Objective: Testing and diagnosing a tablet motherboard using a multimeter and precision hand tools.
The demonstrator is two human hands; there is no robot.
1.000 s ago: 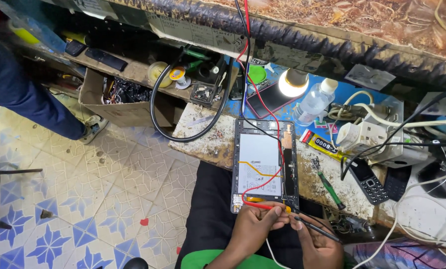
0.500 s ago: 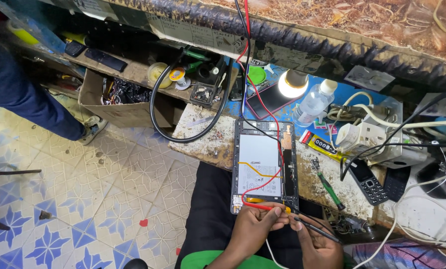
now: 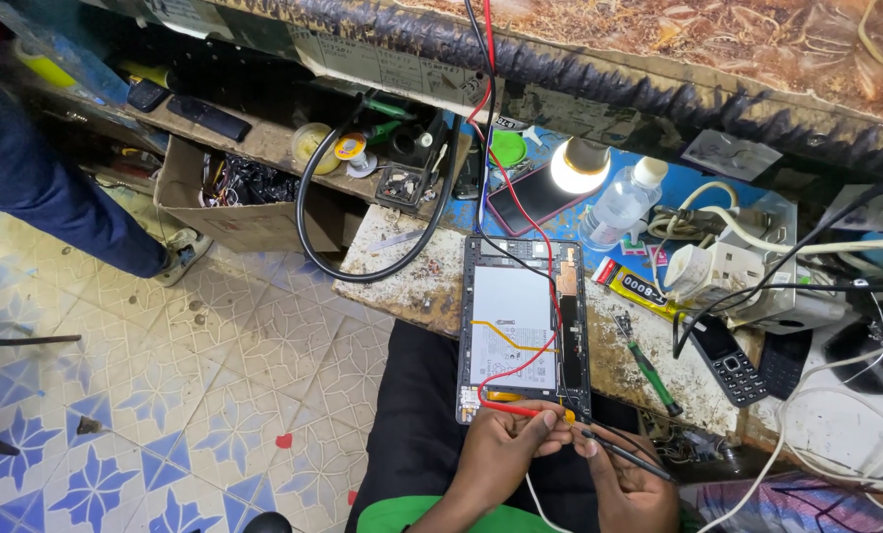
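Barely anything had shifted since the earlier frames: both hands stayed at the near edge of the opened, back-off tablet with its white battery (image 3: 520,331).
Left hand (image 3: 506,449) pinched the red probe (image 3: 509,406) onto the lower board; right hand (image 3: 627,484) pinched the black probe (image 3: 624,456) beside it. With tips that close, a slip could have bridged contacts or nicked the yellow flex cable (image 3: 506,338); the trailing red wire (image 3: 520,212) could have tugged the tablet off the worn bench edge (image 3: 407,271).
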